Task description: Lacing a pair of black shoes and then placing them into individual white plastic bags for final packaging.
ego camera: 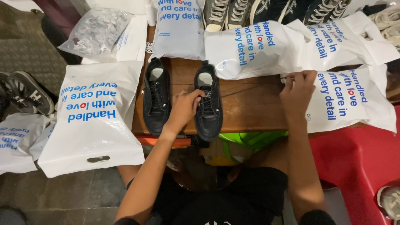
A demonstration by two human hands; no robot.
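Two black lace-up shoes stand side by side on a wooden table (250, 108), toes toward me. My left hand (185, 108) rests on the laces of the right shoe (209, 114), fingers pinched at the eyelets. My right hand (296, 89) is out to the right, pinching the end of a thin black lace (246, 90) that runs taut from that shoe. The left shoe (156, 98) sits untouched beside it.
White plastic bags with blue print lie around: one large bag (93, 121) at left, others at the back (266, 46) and right (354, 102). More sneakers (227, 12) line the far edge. A grey sneaker (25, 93) lies on the floor at left; a red surface (358, 166) is at right.
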